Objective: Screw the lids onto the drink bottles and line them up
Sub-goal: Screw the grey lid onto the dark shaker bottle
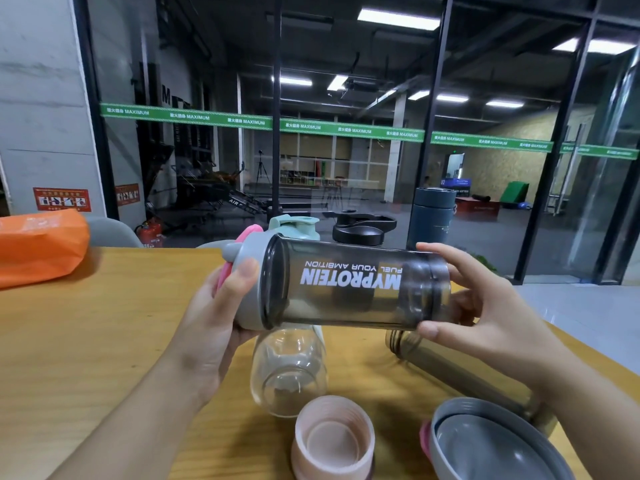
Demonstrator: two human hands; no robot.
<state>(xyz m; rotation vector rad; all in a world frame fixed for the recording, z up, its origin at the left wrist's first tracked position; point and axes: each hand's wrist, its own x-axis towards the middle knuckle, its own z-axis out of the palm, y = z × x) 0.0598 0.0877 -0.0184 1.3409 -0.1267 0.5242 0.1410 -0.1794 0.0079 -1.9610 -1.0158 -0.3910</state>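
Behind, glass wall (346,98) backs wooden table (86,323).

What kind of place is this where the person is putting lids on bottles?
Probably a gym or fitness club lounge. Behind the glass wall a green strip repeats "MAXIMUM", and exercise machines stand in the hall beyond. The smoky shaker bottle that both hands hold reads "MYPROTEIN", a sports nutrition brand.

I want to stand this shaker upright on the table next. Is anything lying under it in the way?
Yes. A clear bottle lies on the table directly below the shaker, and an olive bottle lies below its right end.
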